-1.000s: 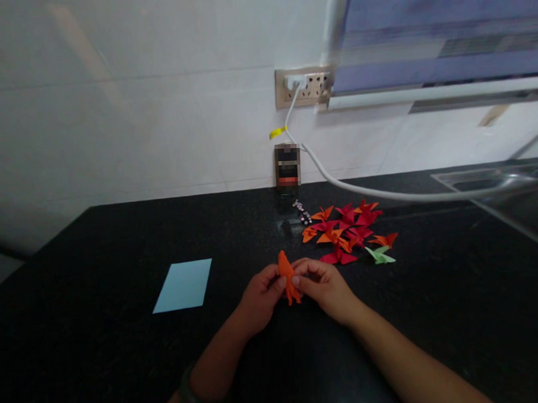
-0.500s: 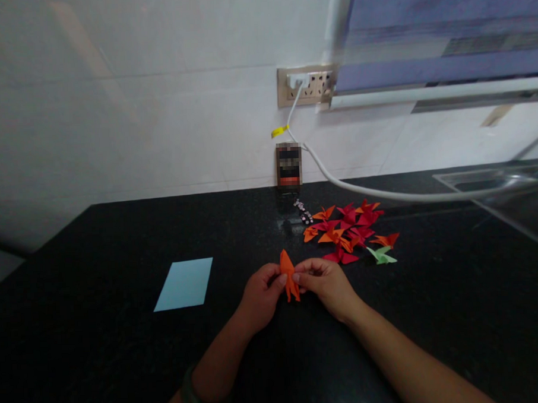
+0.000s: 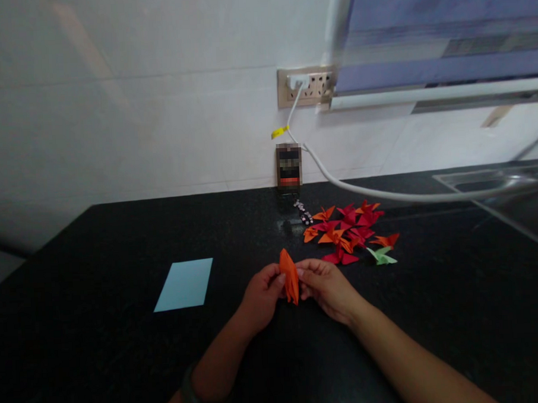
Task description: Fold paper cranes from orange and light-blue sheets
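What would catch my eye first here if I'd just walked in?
Probably the cluster of red and orange paper figures, right of centre on the dark countertop, with one pale green figure at its near right edge. Next, the orange folded paper in the left hand, the right hand at its edge. A light blue sheet lies farther left.

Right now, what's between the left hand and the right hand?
The head view shows a folded orange paper shape between the left hand and right hand.
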{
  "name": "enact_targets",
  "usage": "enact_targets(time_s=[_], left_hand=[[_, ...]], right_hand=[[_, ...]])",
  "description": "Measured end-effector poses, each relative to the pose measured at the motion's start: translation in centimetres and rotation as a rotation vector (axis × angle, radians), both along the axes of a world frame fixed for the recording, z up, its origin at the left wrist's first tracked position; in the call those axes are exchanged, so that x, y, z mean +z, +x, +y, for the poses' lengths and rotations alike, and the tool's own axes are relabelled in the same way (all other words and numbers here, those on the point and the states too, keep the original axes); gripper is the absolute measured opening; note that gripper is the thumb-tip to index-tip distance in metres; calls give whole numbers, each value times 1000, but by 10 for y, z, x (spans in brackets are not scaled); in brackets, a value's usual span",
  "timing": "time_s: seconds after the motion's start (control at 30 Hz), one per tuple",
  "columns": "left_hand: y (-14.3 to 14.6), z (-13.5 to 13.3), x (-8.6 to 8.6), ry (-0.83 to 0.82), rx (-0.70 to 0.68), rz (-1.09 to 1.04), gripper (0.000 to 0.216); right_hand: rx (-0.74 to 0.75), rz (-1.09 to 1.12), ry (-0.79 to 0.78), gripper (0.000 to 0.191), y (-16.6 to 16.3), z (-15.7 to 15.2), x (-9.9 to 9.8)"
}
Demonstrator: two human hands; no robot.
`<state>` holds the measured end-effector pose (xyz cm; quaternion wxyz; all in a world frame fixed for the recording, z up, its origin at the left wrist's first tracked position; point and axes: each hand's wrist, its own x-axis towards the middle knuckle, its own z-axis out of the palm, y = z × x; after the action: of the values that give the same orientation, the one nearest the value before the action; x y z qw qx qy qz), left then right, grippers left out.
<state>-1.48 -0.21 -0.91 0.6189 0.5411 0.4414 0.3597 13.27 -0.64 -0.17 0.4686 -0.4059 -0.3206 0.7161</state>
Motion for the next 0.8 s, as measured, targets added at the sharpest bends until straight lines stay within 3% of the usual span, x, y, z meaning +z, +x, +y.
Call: enact_targets(time_s=[0.17, 0.33, 0.5, 0.67, 0.8], left_hand=[[-1, 0, 1, 4, 14, -24, 17], [2, -2, 3, -8, 17, 12, 19], [4, -3, 3, -9, 17, 60, 20], [3, -5, 5, 108, 90, 225, 22], [3, -7, 5, 183, 133, 334, 23]], right_hand=[[58, 48, -55, 21, 1, -1, 2], [42, -40, 0, 21, -1, -2, 0], [-42, -324, 151, 19, -4, -4, -2], [-155, -636, 362, 12, -3, -6, -5], [-140, -717, 465, 15, -2, -7, -1]])
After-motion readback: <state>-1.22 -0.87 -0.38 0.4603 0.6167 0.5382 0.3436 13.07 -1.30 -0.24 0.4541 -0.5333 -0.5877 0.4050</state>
